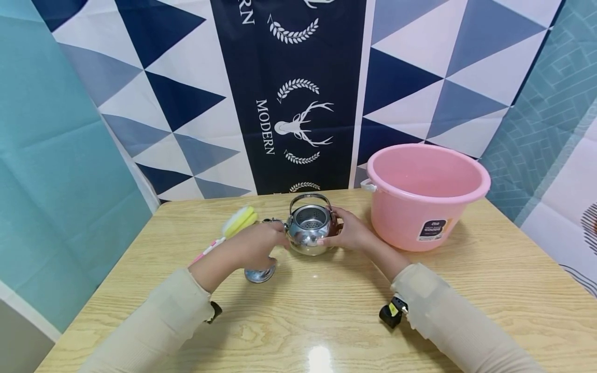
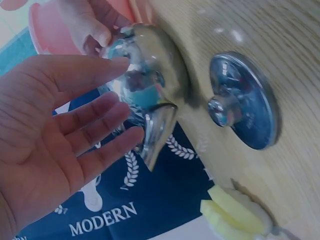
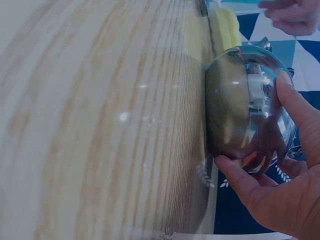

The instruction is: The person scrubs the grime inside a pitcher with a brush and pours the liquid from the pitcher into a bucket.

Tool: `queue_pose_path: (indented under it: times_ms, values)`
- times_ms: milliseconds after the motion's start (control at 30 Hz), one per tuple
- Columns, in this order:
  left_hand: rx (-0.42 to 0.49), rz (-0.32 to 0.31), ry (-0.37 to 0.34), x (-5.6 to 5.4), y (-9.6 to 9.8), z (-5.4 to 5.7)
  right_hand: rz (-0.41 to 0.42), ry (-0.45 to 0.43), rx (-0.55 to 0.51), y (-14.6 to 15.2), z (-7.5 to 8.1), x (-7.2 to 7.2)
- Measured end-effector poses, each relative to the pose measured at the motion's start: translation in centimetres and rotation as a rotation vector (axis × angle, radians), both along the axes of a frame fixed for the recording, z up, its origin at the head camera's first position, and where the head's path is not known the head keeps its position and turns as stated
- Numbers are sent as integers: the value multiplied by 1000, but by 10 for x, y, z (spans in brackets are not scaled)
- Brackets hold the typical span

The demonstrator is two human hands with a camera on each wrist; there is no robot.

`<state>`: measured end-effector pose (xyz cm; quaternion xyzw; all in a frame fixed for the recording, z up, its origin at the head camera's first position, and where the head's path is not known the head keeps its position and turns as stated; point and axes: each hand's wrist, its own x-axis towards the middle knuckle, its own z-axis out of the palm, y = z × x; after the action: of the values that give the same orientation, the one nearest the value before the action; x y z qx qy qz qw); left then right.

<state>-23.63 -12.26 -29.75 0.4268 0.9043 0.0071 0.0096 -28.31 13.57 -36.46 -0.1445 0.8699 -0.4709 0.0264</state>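
Note:
A shiny metal teapot point(image 1: 305, 239) stands on the table with its handle upright. Its top is uncovered, and a perforated strainer point(image 1: 311, 217) shows inside. My right hand point(image 1: 351, 232) grips the pot's right side, with thumb and fingers spread round the body in the right wrist view. Beside the spout point(image 2: 156, 131), on the left, is my left hand point(image 1: 258, 242), its fingers loosely extended with nothing held. Whether those fingertips touch the pot I cannot tell. The round metal lid point(image 2: 250, 107) lies knob up on the table, partly hidden by the left hand in the head view.
A sponge brush point(image 1: 240, 221) with a yellow and white head and a pink-and-white handle lies left of the pot. On the right stands a pink bucket point(image 1: 420, 217), close to my right forearm. Patterned cloth point(image 1: 298, 171) hangs behind the wooden table point(image 1: 298, 316).

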Motion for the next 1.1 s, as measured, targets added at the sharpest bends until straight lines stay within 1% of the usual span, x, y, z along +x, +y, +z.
queue_pose_path:
  times_ms: [167, 333, 433, 567, 667, 733, 933, 1100]
  values:
    - [109, -47, 79, 2, 7, 3, 5, 8, 4, -1, 0, 0]
    - [213, -78, 127, 2, 16, 3, 16, -7, -7, -1, 0, 0]
    - [245, -93, 150, 1, 21, 3, 23, -11, -11, -1, -1, -1]
    - [270, -124, 158, -5, 28, 2, 24, -7, -15, 0, -1, -1]
    - [271, -148, 146, -10, 33, 0, 22, -3, -13, 0, -1, 0]
    - [255, -155, 140, -13, 37, -1, 25, -3, -14, 0, -1, -1]
    - [152, -100, 146, -23, 50, 0, 37, -8, -21, 1, 0, -1]
    - [95, -56, 139, -32, 60, 3, 43, 2, -23, 2, -1, -1]
